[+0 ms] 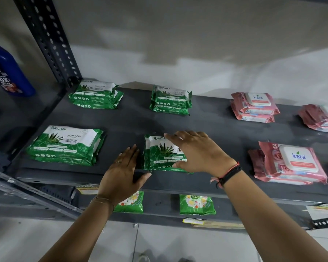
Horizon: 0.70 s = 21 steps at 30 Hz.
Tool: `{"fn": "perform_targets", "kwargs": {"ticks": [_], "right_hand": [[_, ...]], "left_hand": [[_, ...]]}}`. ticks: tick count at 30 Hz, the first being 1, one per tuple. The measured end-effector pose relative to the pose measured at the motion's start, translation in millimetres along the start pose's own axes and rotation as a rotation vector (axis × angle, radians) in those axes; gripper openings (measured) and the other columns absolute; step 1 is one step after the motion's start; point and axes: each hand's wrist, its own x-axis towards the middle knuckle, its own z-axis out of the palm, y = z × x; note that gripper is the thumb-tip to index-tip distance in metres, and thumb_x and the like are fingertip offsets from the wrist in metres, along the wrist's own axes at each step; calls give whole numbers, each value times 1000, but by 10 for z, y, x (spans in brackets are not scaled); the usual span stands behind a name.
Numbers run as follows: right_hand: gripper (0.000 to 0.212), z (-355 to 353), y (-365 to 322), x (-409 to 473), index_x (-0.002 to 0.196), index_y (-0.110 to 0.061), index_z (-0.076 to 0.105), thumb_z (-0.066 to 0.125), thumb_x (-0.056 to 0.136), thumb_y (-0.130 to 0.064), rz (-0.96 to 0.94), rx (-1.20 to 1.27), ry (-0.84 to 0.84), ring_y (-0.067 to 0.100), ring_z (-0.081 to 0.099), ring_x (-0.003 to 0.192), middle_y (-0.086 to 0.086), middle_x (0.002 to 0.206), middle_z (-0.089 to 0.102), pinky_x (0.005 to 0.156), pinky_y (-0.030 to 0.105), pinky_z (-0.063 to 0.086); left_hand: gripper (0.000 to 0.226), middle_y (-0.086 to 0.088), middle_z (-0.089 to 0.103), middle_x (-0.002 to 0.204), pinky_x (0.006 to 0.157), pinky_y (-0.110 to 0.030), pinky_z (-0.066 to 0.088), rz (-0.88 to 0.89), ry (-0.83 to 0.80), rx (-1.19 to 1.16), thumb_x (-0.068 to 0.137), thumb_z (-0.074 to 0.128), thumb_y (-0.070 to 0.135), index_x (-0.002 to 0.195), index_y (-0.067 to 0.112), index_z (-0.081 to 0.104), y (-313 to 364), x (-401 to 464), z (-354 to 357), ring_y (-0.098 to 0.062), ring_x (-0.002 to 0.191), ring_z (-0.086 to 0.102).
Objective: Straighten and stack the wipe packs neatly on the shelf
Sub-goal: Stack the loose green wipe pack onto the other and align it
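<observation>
Squaring up the near-middle green wipe pack (pixel 160 155) on the shelf (pixel 206 127): right hand (pixel 199 151) rests spread on top, left hand (pixel 124 172) flat beside its left edge, fingers open, gripping nothing. Next, nudge it straight.

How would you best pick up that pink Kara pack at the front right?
Probably by its two short crinkled ends, one hand each side, coming from the shelf's open front. The front Kara pack lies flat with a stiff white lid on top, askew on the pack beneath, so the soft ends give the fingers purchase.
</observation>
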Motion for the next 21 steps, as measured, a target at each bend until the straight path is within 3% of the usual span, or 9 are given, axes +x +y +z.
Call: {"fn": "perform_targets", "kwargs": {"ticks": [15, 18, 21], "right_hand": [[84, 75, 24, 10, 141, -28, 13, 60, 76, -51, 23, 56, 68, 27, 35, 130, 6, 144, 37, 107, 46, 29], [85, 108, 32, -19, 142, -28, 9, 56, 77, -55, 19, 66, 81, 27, 30, 133, 7, 147, 31, 111, 47, 23], [86, 67, 123, -163, 142, -29, 0, 46, 78, -61, 40, 138, 102, 26, 17, 140, 7, 155, 15, 117, 51, 12]], "left_hand": [[86, -20, 40, 138, 101, -43, 24, 33, 8, 2, 88, 19, 67, 131, -4, 42, -5, -12, 6, -32, 125, 37], [88, -15, 28, 143, 106, -35, 17, 71, 38, -58, 88, 16, 68, 137, -4, 29, -18, -32, -16, -29, 130, 27], [79, -11, 21, 145, 108, -25, 6, 9, 213, -240, 92, 17, 61, 140, -1, 19, 61, -61, -124, -15, 134, 14]]}}
